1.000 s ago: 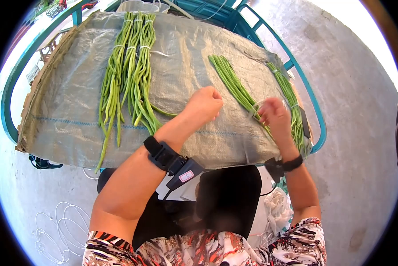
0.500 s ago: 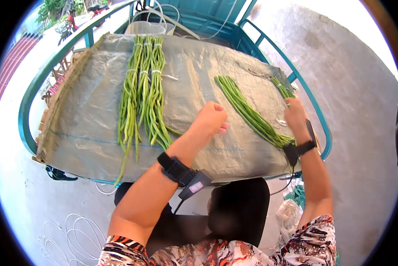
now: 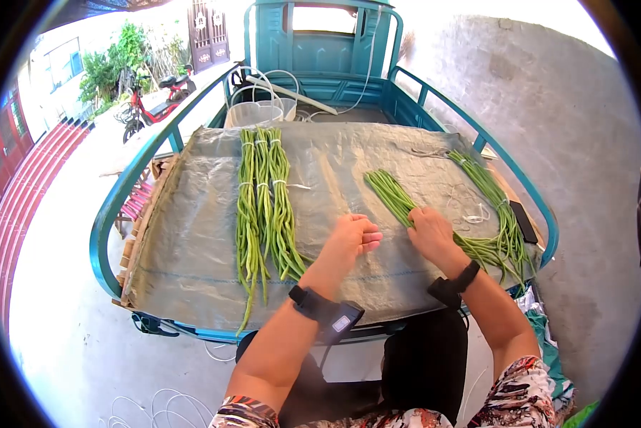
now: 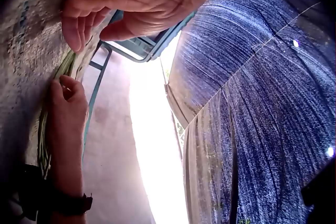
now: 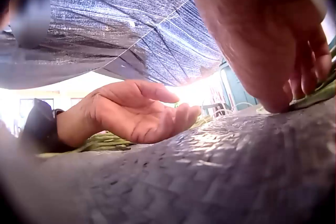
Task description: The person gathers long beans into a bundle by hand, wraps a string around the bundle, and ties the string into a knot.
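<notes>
Outdoors beside a concrete wall, a blue-green cart (image 3: 113,207) has its bed covered with a grey woven tarp (image 3: 192,235), and long beans lie on it in rows. A loose bunch of beans (image 3: 388,189) lies right of the middle, slanting towards the person. The right hand (image 3: 431,235) rests on its near end with fingers curled down onto the pods; the wrist views suggest a light pinch rather than a full grip. The left hand (image 3: 356,239) hovers just beside it over bare tarp, palm relaxed, fingers loosely bent, holding nothing.

To the left lie three tied bundles (image 3: 263,207), side by side and straight. Along the right rail is another pile of beans (image 3: 499,207), with white strings (image 3: 470,207) between it and the loose bunch. A plastic tub (image 3: 256,113) stands behind the tarp, and a red motorbike (image 3: 153,107) is parked beyond.

These pods look light, slender and limp, likely to droop and splay if lifted by one end, and apt to snap if bent sharply. Taking the bunch around its middle, or with a hand near each end, should keep it together.
</notes>
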Demonstrator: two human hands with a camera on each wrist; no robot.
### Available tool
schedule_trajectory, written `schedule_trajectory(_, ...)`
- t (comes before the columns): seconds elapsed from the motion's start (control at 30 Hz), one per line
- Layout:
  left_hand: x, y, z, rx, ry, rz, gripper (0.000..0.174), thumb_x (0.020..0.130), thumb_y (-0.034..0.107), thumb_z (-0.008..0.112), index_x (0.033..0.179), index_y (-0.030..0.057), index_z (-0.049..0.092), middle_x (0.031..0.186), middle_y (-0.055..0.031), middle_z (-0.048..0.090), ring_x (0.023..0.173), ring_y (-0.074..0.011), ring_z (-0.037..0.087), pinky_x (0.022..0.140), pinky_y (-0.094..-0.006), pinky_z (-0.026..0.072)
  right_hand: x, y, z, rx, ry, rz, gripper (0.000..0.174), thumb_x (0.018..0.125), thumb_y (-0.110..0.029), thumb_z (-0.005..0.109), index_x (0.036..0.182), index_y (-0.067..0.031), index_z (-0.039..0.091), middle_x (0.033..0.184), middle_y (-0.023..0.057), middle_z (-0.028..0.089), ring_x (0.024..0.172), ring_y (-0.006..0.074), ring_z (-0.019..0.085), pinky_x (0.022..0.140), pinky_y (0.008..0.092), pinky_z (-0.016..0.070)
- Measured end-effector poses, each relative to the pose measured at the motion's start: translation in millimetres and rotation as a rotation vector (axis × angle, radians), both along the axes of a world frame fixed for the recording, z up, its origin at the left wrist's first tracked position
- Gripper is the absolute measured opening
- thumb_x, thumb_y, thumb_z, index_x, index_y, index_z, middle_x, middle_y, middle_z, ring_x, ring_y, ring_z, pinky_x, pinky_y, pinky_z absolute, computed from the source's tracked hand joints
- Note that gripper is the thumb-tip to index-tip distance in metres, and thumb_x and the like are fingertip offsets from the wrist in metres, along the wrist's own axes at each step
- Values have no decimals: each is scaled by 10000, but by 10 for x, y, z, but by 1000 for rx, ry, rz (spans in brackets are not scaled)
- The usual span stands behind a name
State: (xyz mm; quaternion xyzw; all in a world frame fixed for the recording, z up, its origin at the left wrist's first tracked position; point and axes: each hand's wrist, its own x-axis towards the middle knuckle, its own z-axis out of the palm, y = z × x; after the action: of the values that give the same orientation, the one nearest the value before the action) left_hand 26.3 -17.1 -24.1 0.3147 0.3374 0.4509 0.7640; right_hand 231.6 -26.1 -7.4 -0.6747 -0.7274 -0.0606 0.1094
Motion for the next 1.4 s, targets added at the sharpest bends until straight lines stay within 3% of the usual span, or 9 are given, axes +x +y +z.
schedule_trajectory(0.23, 4, 48, -62, -10, 7, -29, 334, 843, 54, 554, 1144, -17, 428, 974, -152, 580, 859, -246, 614, 702, -329, 537, -40, 24, 70, -94, 28, -72, 246, 740, -203, 556, 890, -10, 581, 840, 177, 636, 807, 369, 617, 678, 456, 476)
schedule_trajectory(0.43, 2, 80, -122, -19, -35, -64, 317, 849, 50, 534, 1138, -26, 429, 995, -162, 579, 884, -255, 608, 734, -344, 532, -162, 72, 290, -366, 80, -98, 264, 699, -241, 558, 791, 1, 614, 833, 197, 660, 809, 351, 637, 682, 433, 483)
schedule_trajectory(0.53, 14, 74, -116, -23, -55, -67, 310, 851, 39, 522, 1136, -34, 425, 1024, -182, 575, 923, -279, 603, 773, -363, 527, -154, 108, 235, -320, 112, -75, 311, 687, -286, 591, 747, 19, 605, 812, 193, 657, 787, 318, 640, 671, 412, 477)
schedule_trajectory(0.73, 35, 111, -128, -171, -207, -157, 258, 904, 110, 483, 1102, -54, 459, 1087, -218, 567, 1004, -332, 584, 852, -429, 502, -151, 0, 172, -245, 602, 176, 337, 719, -251, 642, 887, 36, 586, 800, 189, 638, 761, 272, 629, 661, 350, 464)
schedule_trajectory(0.87, -19, 164, -188, -181, -297, -299, 302, 964, 219, 398, 1090, -38, 495, 1092, -195, 579, 1015, -327, 582, 868, -459, 486, -383, -345, 185, -270, 671, 227, 236, 788, -186, 616, 935, -6, 578, 768, 140, 607, 703, 279, 587, 645, 359, 459)
schedule_trajectory(0.97, -6, 118, -101, -212, -229, -164, 345, 985, 270, 354, 1098, -21, 500, 1070, -174, 593, 987, -314, 589, 860, -461, 487, -442, -454, 82, -191, 747, 304, 215, 805, -104, 622, 986, -8, 557, 721, 62, 569, 627, 143, 525, 587, 281, 438)
schedule_trajectory(1.07, -12, 95, -101, -210, -275, 8, 333, 986, 277, 381, 1084, -19, 496, 1051, -175, 592, 953, -305, 595, 844, -448, 496, -475, -513, 24, -111, 772, 274, 206, 815, -94, 610, 1008, -31, 573, 744, 79, 577, 651, 153, 529, 618, 284, 436)
schedule_trajectory(1.17, 19, 79, -122, -152, -374, 215, 309, 984, 260, 409, 1087, -23, 479, 1024, -162, 583, 949, -298, 590, 840, -430, 502, -434, -541, 48, -130, 707, 302, 243, 811, -136, 599, 1029, -34, 573, 841, 146, 599, 748, 290, 578, 673, 361, 447)
schedule_trajectory(1.4, -40, 54, 55, -75, -479, 434, 275, 990, 241, 400, 1140, 16, 451, 1053, -148, 548, 966, -294, 578, 850, -418, 502, -429, -617, 91, -132, 770, 284, 200, 842, -172, 599, 981, -28, 602, 842, 139, 602, 743, 272, 581, 672, 342, 448)
